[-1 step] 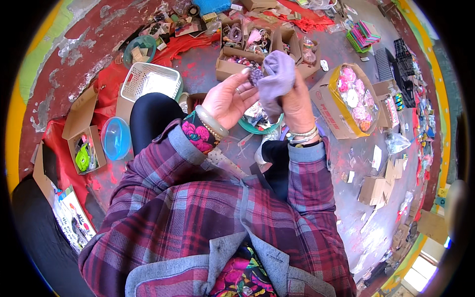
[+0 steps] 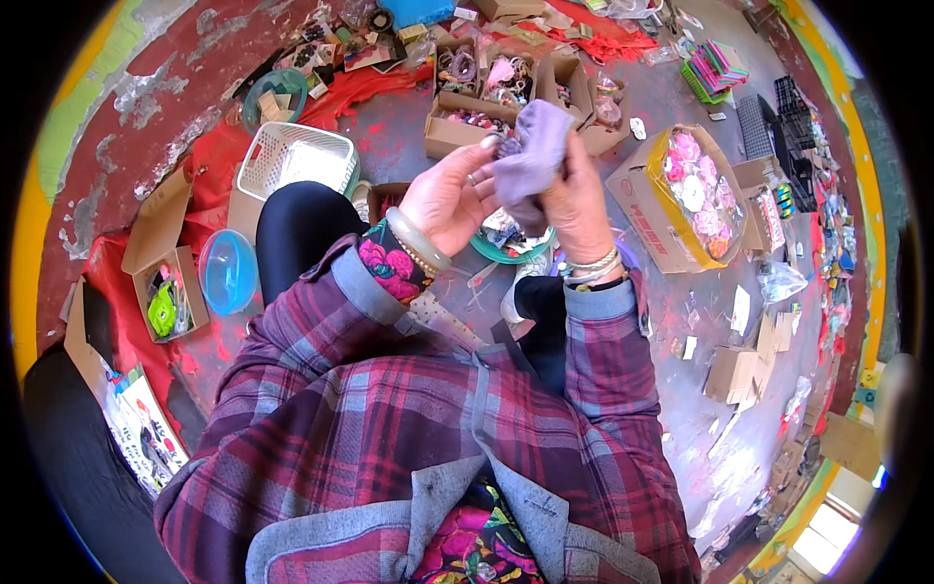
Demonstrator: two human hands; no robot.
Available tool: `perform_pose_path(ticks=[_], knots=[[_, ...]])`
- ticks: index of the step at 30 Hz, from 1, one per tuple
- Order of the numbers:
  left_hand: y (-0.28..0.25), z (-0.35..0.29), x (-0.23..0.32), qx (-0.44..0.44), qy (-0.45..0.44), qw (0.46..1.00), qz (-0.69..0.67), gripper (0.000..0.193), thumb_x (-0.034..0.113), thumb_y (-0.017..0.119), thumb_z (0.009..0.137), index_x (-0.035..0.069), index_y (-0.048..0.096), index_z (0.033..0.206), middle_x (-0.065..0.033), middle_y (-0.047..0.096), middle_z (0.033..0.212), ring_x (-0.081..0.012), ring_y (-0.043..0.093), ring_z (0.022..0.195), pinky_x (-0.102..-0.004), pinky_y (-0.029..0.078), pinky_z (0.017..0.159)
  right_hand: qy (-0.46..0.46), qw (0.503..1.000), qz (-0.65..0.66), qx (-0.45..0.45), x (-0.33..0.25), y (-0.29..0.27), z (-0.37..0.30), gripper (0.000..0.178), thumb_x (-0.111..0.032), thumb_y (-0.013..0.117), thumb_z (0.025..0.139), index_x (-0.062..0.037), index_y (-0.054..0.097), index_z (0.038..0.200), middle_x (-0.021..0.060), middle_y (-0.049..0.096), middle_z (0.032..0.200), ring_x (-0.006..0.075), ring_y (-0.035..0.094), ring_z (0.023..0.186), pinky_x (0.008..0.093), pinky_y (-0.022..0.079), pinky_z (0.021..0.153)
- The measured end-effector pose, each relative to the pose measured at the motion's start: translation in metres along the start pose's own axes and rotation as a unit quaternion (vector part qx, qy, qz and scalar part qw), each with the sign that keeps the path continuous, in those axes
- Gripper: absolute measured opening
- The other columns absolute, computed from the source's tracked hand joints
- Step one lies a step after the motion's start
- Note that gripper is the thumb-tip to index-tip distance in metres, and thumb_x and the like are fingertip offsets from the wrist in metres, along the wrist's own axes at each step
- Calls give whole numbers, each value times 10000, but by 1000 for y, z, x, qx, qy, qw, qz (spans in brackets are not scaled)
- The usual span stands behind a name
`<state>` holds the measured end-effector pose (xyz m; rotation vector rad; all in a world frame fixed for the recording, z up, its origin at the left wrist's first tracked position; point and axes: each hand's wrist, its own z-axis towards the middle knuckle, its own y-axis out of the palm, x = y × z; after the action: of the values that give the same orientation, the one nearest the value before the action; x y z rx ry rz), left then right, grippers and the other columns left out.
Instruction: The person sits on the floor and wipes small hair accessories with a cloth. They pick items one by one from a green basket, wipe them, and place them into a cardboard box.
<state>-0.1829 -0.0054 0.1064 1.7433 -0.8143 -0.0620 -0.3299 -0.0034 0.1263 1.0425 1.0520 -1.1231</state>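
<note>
In front of me my right hand (image 2: 579, 202) is closed round a crumpled lilac cloth (image 2: 534, 154). The cloth sticks up past its fingers and leans left. My left hand (image 2: 446, 202) pinches a small dark purple knobbly piece (image 2: 508, 146) at the cloth's left side, thumb on top. The cloth partly covers this piece, so whether the two are joined is not visible. Below the hands is a green-rimmed basin (image 2: 504, 256) with white and dark bits in it.
Cardboard boxes (image 2: 447, 134) of hair accessories stand beyond my hands. To the right is a box of pink and white flowers (image 2: 702, 195). At left are a white basket (image 2: 338, 146), a blue plastic bowl (image 2: 228, 273) and an opened carton (image 2: 190, 292). Flattened cardboard (image 2: 732, 375) lies at right.
The lilac cloth has turned and dropped slightly, and it now hides more of the dark purple piece. My right hand has shifted slightly left and down.
</note>
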Motion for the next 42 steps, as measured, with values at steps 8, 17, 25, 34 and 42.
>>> perform_pose_path(ticks=[8,17,25,34,42], knots=[[0,-2,-5,7,79,993,91,195,210,432,901,79,533,1005,-10,584,941,-111,544,854,-260,418,763,41,999,-3,13,21,16,2,259,-148,576,819,-18,563,1043,36,591,995,87,539,894,227,431,773],[2,0,-5,24,125,981,144,189,173,510,866,10,528,959,-42,578,865,-101,556,765,-232,449,693,-186,913,-363,1,20,3,11,236,-73,496,799,-46,565,1024,112,596,844,227,587,757,287,450,683],[-2,1,13,-96,-4,980,177,208,197,446,899,39,517,1016,-31,587,902,-122,584,753,-251,483,682,-6,982,-179,64,10,8,4,200,-144,485,833,-24,598,945,101,629,755,106,580,671,253,451,611],[-14,2,17,-60,22,970,236,182,144,488,876,43,501,1027,-20,567,898,-110,571,767,-247,483,690,-82,950,-285,96,19,21,6,202,-136,469,827,-41,574,971,183,601,747,308,603,670,315,456,573],[-15,-7,15,-57,88,949,298,300,107,520,852,31,455,1136,-47,503,1025,-104,534,876,-247,461,761,-65,952,-274,123,25,25,9,199,-13,482,827,-12,587,997,19,621,803,60,546,709,210,455,622]])
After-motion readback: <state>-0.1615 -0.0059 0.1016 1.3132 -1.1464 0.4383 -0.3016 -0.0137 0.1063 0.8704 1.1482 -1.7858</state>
